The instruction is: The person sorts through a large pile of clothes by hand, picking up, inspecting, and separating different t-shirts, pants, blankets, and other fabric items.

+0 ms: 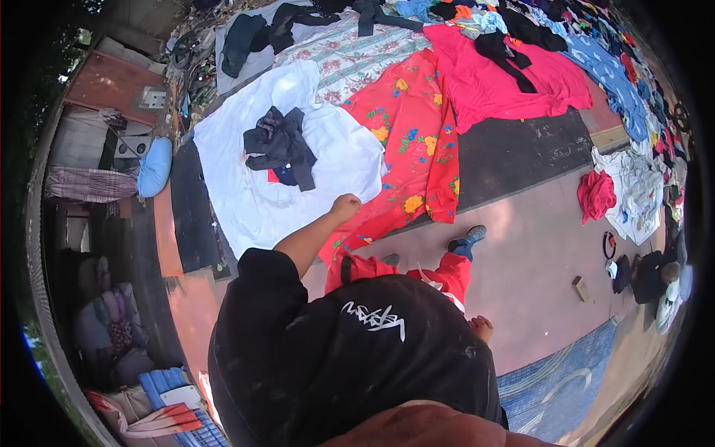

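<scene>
My left hand (345, 207) is in a loose fist in front of me, over the edge of a white sheet (231, 186) and beside a red floral cloth (410, 141). Nothing shows in its fingers. My right hand (482, 328) hangs low by my hip with its fingers curled, partly hidden by my black shirt; no object is seen in it. A crumpled dark garment (283, 145) lies on the white sheet, with a bit of red and navy cloth under it. One of my shoes (475, 234) points forward on the pinkish floor.
A bright pink cloth (484, 82) with a black garment on it lies ahead. Piles of clothes (596, 52) stretch along the far right. A small wooden block (580, 288) and a blue patterned mat (558, 380) are on the right. A light blue bundle (155, 167) sits left.
</scene>
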A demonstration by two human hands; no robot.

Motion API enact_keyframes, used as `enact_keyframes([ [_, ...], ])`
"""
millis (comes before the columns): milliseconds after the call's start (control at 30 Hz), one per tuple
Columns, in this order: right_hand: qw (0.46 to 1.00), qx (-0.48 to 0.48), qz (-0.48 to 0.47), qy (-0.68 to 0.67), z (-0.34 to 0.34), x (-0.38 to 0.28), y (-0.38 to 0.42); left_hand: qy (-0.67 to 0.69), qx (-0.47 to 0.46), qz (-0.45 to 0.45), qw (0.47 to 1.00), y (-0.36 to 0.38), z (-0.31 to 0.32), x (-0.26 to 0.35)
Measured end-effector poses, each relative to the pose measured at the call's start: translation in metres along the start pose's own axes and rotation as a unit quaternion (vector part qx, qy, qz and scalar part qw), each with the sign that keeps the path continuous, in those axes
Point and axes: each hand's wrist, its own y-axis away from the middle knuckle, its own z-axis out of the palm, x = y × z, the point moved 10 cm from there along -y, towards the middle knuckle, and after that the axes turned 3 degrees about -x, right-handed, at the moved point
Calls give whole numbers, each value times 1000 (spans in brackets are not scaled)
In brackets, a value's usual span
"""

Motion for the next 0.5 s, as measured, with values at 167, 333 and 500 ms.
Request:
enact_keyframes([
  [167, 992, -36, 119, 8, -19, -68, -152, -273, -67, -139, 950, 19, 36, -79],
  [333, 986, -8, 164, -40, -101, -195, -251, -292, -311, -149, 892, 117, 149, -50],
  [500, 991, 41, 31, -125, -167, -340, -333, -250, -267, -160, 917, 86, 176, 47],
])
